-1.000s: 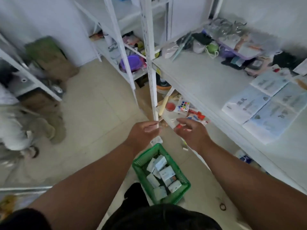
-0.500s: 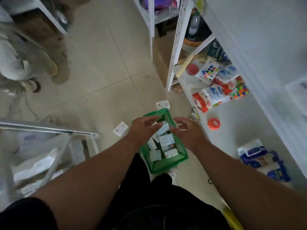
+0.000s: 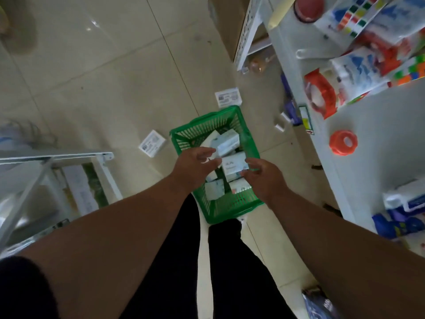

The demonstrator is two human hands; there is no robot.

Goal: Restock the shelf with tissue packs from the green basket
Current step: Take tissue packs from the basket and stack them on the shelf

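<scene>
Two hands reach down over the green basket [image 3: 249, 146], which stands on the tiled floor [image 3: 110, 72] just ahead of the person's dark-trousered legs [image 3: 179, 261]. Several white tissue packs [image 3: 234, 165] lie jumbled inside it, some flat and some tipped on edge. The left hand [image 3: 195, 168] hangs above the basket's left half with fingers loosely spread and gently bent, and as far as the blur allows it grips nothing; its fingertips sit close to a pack but I cannot tell whether they touch it. The right hand [image 3: 264, 178] is over the right half, fingers relaxed and parted, its fingertips right at the edge of the middle pack, with no clear hold on it. Beyond the basket two more packs lie loose on the floor, one [image 3: 228, 97] just past its far rim and one [image 3: 152, 143] off to its left. To the right runs the white shelf [image 3: 377, 139], its low board carrying an orange tape roll [image 3: 343, 142], a red tape dispenser [image 3: 320, 93], printed bags [image 3: 358, 72], coloured puzzle cubes [image 3: 411, 72] and, nearer the person, blue and white wrapped packs [image 3: 404, 215]. A white metal frame [image 3: 55, 157] stands at the left.
</scene>
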